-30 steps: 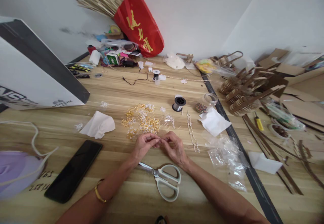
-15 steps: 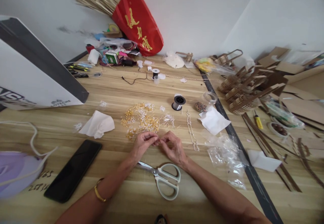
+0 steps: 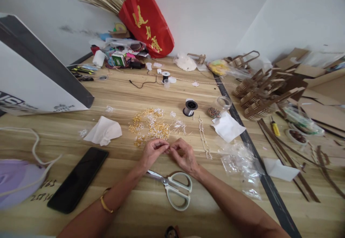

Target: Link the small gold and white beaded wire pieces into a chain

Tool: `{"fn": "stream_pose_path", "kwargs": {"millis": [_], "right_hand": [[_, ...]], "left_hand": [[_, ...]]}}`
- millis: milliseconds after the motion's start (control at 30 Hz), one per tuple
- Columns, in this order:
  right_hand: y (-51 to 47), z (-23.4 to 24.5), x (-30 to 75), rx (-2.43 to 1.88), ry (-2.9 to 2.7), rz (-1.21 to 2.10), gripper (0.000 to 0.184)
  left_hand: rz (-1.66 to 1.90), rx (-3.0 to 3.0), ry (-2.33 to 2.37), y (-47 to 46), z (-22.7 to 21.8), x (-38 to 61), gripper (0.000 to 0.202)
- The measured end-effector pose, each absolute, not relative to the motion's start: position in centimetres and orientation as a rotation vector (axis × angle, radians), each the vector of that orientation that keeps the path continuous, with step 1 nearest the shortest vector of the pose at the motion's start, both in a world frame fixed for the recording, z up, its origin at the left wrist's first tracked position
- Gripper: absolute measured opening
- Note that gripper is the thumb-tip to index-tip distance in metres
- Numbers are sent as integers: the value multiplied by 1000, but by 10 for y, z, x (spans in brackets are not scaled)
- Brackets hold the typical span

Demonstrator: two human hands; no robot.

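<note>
My left hand (image 3: 152, 153) and my right hand (image 3: 184, 154) meet fingertip to fingertip just above the wooden table (image 3: 129, 98). Both are pinched shut on a tiny piece between them that is too small to make out. Right behind the fingers lies a pile of small gold and silver beads and findings (image 3: 151, 126). A short beaded chain (image 3: 204, 140) lies to the right of my right hand. White-handled scissors (image 3: 174, 188) rest under my wrists, blades pointing left. A gold bangle (image 3: 105, 204) circles my left wrist.
A black phone (image 3: 78, 179) and a crumpled tissue (image 3: 104, 131) lie at left, beside a large white box (image 3: 32, 73). A wire spool (image 3: 190, 107), a small bead jar (image 3: 219, 108), white paper (image 3: 228, 127) and clear plastic bags (image 3: 241, 164) sit right. Wooden model parts (image 3: 262, 94) crowd the far right.
Both hands stay pinched together at the same spot, with only small finger shifts. The view has tilted slightly.
</note>
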State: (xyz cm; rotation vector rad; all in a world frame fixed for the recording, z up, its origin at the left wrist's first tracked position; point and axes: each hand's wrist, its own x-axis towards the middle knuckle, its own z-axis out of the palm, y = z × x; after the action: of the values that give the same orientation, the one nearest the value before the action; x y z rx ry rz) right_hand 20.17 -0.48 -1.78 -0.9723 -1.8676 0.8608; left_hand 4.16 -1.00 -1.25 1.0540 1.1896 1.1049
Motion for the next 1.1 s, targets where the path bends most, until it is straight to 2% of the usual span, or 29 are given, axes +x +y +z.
{"fn": "stream_pose_path", "kwargs": {"millis": [1100], "right_hand": [[-5, -16, 201, -1005, -1833, 899, 12]], "left_hand": [[1136, 1226, 1217, -12, -16, 40, 7]]}}
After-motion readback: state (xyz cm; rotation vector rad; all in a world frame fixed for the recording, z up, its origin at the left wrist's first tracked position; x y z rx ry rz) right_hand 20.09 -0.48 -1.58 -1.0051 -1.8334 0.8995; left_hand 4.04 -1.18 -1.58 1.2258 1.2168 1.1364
